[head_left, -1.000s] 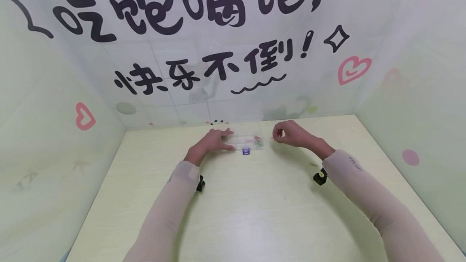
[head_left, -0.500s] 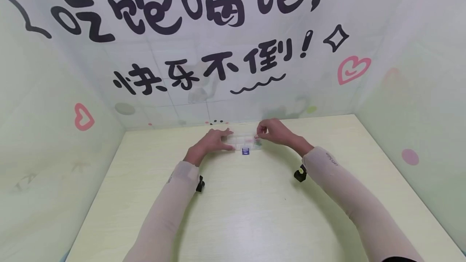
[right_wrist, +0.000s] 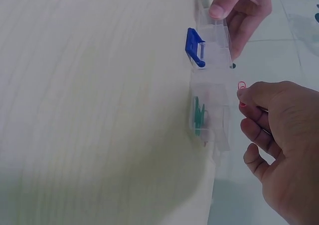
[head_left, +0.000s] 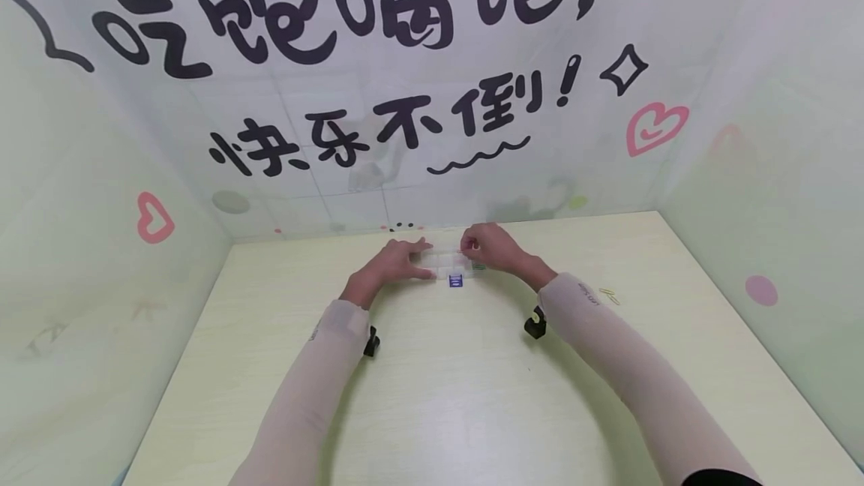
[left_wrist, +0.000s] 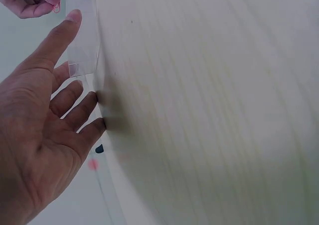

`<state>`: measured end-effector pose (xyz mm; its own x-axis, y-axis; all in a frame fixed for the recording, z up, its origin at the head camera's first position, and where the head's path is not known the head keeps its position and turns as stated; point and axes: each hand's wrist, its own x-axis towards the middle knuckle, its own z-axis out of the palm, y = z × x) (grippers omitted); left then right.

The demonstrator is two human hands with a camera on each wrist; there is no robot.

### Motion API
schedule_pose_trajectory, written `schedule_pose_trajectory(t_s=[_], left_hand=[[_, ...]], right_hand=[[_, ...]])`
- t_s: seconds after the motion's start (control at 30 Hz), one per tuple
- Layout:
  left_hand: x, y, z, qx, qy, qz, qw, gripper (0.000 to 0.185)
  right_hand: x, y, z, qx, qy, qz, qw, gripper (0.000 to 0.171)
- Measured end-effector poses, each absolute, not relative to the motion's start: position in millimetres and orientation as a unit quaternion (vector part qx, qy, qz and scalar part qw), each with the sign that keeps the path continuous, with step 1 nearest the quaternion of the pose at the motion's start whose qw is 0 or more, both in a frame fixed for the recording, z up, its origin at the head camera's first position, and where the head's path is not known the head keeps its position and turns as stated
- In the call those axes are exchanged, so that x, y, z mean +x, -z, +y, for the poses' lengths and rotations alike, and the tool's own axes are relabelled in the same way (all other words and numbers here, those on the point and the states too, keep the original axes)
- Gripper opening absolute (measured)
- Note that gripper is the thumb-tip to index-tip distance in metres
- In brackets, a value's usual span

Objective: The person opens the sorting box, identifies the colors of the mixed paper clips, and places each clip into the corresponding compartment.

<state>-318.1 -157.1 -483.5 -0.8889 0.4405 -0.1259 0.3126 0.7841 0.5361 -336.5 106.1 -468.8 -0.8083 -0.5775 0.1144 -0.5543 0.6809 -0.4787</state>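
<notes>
Pinching a red clip over the box (long axis left-right), the right hand hovered; left hand steadied it, fingers straight.

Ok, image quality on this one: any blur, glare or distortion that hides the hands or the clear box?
Head view: wide-angle bend at the walls, soft glare on the table, clear box tiny. Left wrist view: tabletop smeared and soft, left hand fairly sharp. Right wrist view: near table blurred, but the right hand, red paper clip and blue latch read clearly.
</notes>
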Motion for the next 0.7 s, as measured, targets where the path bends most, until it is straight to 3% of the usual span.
schedule_pose_trajectory(t_s=[0.33,0.7], left_hand=[[-318,484,-156,0.203,-0.266,0.935,0.12,0.079],[-318,486,-156,0.203,-0.269,0.934,0.116,0.08]], right_hand=[[-338,473,106,-0.31,0.249,0.917,0.024,0.009],[-325,460,140,-0.335,0.238,0.912,0.005,0.011]])
